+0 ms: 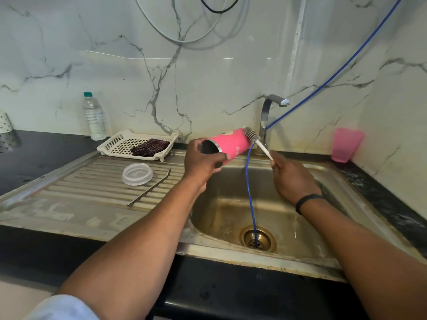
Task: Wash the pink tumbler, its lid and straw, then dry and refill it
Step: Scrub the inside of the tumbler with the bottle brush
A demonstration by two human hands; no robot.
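At frame centre, left hand [200, 160] is gripping the tumbler [231, 144]; right hand [291, 175] is pinching the brush [255, 140]. Risk: a wet tumbler slipping into the sink [360, 204].

The pink tumbler [231, 144] is being held on its side over the back left corner of the sink basin [231, 204], its open steel-rimmed mouth turned leftward. The clear round lid [137, 173] is being kept flat on the ribbed drainboard [80, 188], and the bent metal straw [151, 187] is being left lying just beside it, toward the basin.
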